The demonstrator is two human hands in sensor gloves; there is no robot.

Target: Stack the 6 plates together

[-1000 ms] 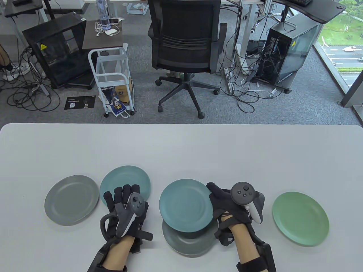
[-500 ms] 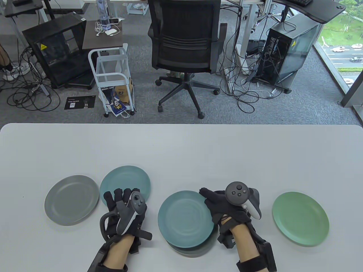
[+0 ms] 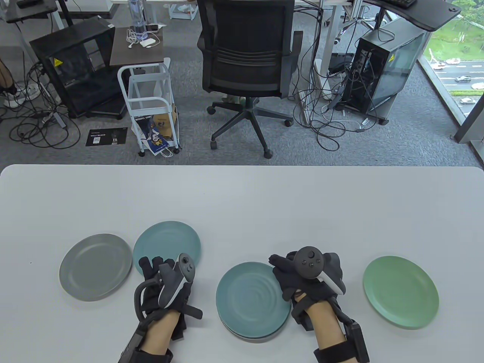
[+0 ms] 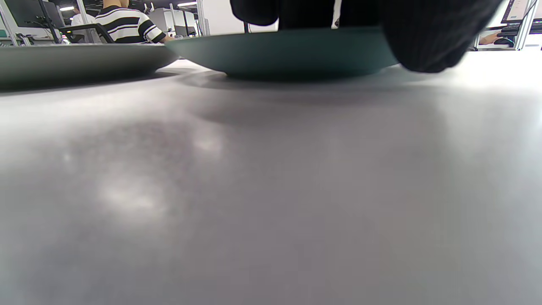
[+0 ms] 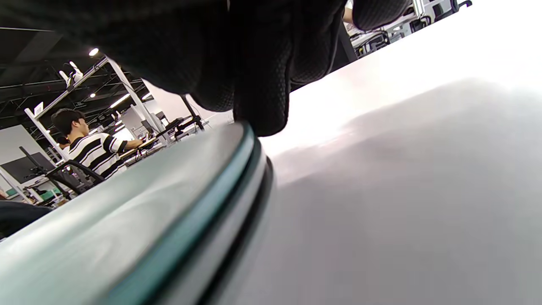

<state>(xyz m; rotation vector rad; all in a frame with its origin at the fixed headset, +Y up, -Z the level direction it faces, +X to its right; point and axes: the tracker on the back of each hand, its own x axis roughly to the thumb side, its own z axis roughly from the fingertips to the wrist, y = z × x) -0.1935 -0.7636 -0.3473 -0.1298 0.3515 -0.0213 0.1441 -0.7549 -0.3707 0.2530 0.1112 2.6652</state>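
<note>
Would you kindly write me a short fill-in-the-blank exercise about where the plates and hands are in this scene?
1. The plate farthest left on the table is ____ in colour.
2. The right hand touches the rim of the blue plate, which lies on top of a ____.
3. The green plate lies to the ____ of the right hand.

Missing words: grey; stack; right
</note>
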